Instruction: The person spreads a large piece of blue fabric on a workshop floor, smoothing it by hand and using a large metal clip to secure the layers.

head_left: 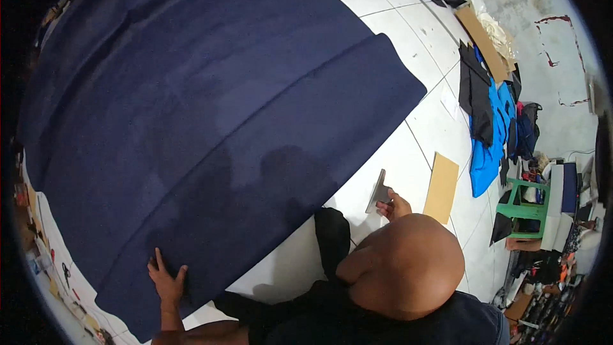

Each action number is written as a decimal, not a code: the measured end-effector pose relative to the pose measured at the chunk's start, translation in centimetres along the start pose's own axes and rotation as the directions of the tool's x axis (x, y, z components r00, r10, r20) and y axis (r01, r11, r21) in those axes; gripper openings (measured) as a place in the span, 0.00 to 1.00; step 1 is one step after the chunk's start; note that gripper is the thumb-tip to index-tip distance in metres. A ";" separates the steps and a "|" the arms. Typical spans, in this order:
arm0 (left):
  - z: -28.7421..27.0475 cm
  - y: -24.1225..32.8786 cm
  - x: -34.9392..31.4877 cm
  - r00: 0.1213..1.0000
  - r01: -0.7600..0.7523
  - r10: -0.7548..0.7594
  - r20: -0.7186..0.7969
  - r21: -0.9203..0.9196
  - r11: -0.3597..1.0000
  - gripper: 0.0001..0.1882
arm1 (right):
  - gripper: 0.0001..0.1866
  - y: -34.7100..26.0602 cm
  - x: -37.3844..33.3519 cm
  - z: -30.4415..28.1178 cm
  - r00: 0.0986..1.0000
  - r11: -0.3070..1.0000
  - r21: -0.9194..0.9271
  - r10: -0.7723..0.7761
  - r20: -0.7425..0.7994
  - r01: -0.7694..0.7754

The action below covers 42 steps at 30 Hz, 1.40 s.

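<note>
Fabric [191,108] may shift: left hand [167,279] lies flat, fingers spread; right hand [394,206] grips scraper [378,191] clear of it.

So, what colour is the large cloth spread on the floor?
The large cloth is dark navy blue, plain, seen best in the head view.

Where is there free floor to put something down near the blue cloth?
Bare white tiles lie between the dark blue cloth edge and the flat cardboard piece, beyond the right hand. More bare tiles lie above, toward the black clothes. The right side by the green stool is crowded.
</note>
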State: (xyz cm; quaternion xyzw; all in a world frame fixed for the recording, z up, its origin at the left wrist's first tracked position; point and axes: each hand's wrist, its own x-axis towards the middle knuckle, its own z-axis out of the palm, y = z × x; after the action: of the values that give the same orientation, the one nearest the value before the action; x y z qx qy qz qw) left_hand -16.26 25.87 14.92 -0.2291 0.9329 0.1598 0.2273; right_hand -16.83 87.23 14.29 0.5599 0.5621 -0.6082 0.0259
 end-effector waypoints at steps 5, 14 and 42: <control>0.5 -0.6 0.2 1.000 -0.012 0.012 -0.010 0.003 1.000 0.51 | 0.23 -1.2 -0.7 1.2 1.000 0.970 -0.244 0.011 0.002 -0.010; 0.4 -0.5 0.1 1.000 -0.008 0.008 -0.013 0.001 1.000 0.51 | 0.15 -1.3 0.8 7.2 0.980 0.993 0.097 -0.087 0.177 0.071; 9.5 -17.9 -20.1 0.678 0.354 -0.585 0.444 -0.896 -0.269 0.14 | 0.18 -11.6 1.0 3.1 0.874 0.893 0.043 -0.447 0.193 0.447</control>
State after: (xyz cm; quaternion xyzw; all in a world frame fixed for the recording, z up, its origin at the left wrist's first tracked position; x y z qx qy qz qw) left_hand 11.96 21.72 13.37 -0.6740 0.3771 0.6341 -0.0378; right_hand -26.93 89.87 20.39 0.3515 0.6716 -0.6496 -0.0585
